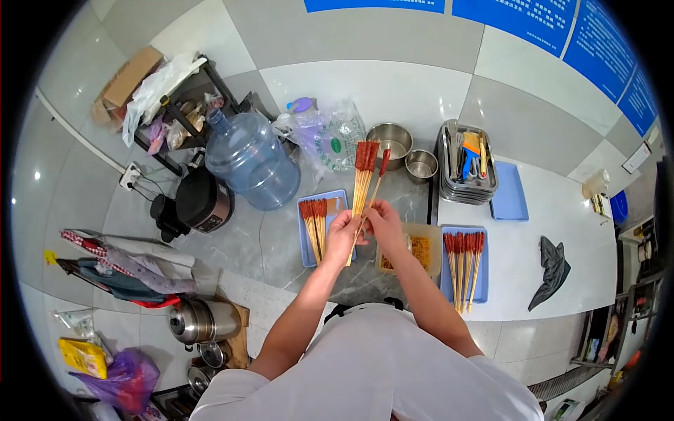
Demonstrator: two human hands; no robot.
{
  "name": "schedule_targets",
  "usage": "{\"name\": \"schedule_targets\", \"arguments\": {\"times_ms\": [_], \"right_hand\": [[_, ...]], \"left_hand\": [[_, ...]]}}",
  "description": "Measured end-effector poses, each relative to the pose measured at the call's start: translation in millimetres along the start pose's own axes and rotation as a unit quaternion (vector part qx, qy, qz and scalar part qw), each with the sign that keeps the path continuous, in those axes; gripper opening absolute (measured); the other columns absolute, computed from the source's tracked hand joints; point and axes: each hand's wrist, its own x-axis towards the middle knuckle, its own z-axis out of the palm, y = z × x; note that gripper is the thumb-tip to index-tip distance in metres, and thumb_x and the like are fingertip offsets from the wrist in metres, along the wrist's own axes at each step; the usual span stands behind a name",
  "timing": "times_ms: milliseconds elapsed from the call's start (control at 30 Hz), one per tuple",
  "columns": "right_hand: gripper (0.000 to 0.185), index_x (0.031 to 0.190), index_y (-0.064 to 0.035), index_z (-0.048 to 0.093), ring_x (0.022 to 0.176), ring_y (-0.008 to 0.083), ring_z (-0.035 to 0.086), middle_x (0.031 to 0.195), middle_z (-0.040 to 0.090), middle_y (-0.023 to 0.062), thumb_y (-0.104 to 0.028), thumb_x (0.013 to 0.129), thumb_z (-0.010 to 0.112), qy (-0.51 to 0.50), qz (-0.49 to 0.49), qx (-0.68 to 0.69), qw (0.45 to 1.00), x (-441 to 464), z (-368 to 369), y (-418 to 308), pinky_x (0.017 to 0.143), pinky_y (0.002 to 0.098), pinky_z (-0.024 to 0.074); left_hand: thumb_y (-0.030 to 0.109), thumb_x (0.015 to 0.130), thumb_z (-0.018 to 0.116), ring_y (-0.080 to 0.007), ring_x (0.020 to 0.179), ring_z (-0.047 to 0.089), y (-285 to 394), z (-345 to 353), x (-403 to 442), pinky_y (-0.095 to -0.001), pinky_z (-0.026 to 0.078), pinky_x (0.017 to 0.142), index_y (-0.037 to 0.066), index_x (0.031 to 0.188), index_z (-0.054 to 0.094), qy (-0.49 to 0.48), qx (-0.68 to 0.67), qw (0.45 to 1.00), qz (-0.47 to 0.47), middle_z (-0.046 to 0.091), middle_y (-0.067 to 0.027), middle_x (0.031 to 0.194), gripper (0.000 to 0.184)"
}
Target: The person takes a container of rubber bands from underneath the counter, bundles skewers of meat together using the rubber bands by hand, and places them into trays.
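My left hand is closed round the sticks of a bundle of meat skewers, their dark red ends pointing away from me. With its fingers pinched, my right hand holds a single skewer that leans slightly right of the bundle. Just left of my hands, a blue tray carries more red-tipped skewers. Below my right hand stands a clear plastic tub of orange-yellow seasoning, partly hidden by the forearm. Another blue tray to the right bears several skewers.
Behind my hands are two metal bowls and a stack of metal trays topped with brushes and tools. A large water bottle and a rice cooker stand left. At right lie a blue tray and a dark cloth.
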Motion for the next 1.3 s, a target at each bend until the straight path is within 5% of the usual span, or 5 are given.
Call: {"name": "schedule_targets", "arguments": {"times_ms": [300, 833, 1100, 1300], "right_hand": [[0.016, 0.087, -0.0042, 0.065, 0.057, 0.0051, 0.050, 0.068, 0.058, -0.0024, -0.020, 0.090, 0.068, -0.003, -0.009, -0.043, 0.999, 1, -1, -10, 0.052, 0.0207, 0.0395], [0.016, 0.085, -0.0042, 0.062, 0.057, 0.0051, 0.050, 0.068, 0.058, -0.0010, -0.019, 0.092, 0.064, 0.045, -0.030, -0.029, 0.998, 3, 8, -3, 0.050, 0.0206, 0.0400], [0.018, 0.095, -0.0016, 0.066, 0.056, 0.0050, 0.050, 0.071, 0.060, -0.0014, -0.019, 0.090, 0.067, 0.011, -0.020, -0.035, 0.999, 7, 13, -5, 0.049, 0.0217, 0.0396], [0.016, 0.093, -0.0011, 0.068, 0.055, 0.0054, 0.050, 0.072, 0.062, -0.0008, -0.017, 0.089, 0.068, 0.027, 0.004, 0.028, 0.999, 3, 15, -6, 0.049, 0.0218, 0.0393]], "left_hand": [[0.017, 0.100, 0.046, -0.0086, 0.064, 0.056, -4, -3, 0, -0.0278, 0.056, 0.057, 0.005, 0.098, 0.058, 0.002, 0.103, 0.993, 0.061, 0.062, -0.0031, 0.084, 0.017], [0.018, 0.101, 0.047, -0.0108, 0.063, 0.060, -3, -17, 7, -0.0282, 0.055, 0.054, 0.003, 0.096, 0.056, 0.075, -0.001, 0.997, 0.028, 0.058, -0.0038, 0.077, 0.019], [0.020, 0.101, 0.046, -0.0143, 0.080, 0.065, 9, -9, -2, -0.0333, 0.057, 0.072, 0.003, 0.104, 0.060, -0.017, -0.010, 1.000, 0.002, 0.066, -0.0054, 0.094, 0.022], [0.017, 0.103, 0.042, -0.0111, 0.076, 0.062, 0, -7, 0, -0.0285, 0.057, 0.067, 0.002, 0.106, 0.059, 0.003, 0.019, 0.999, 0.027, 0.063, -0.0028, 0.090, 0.022]]}}
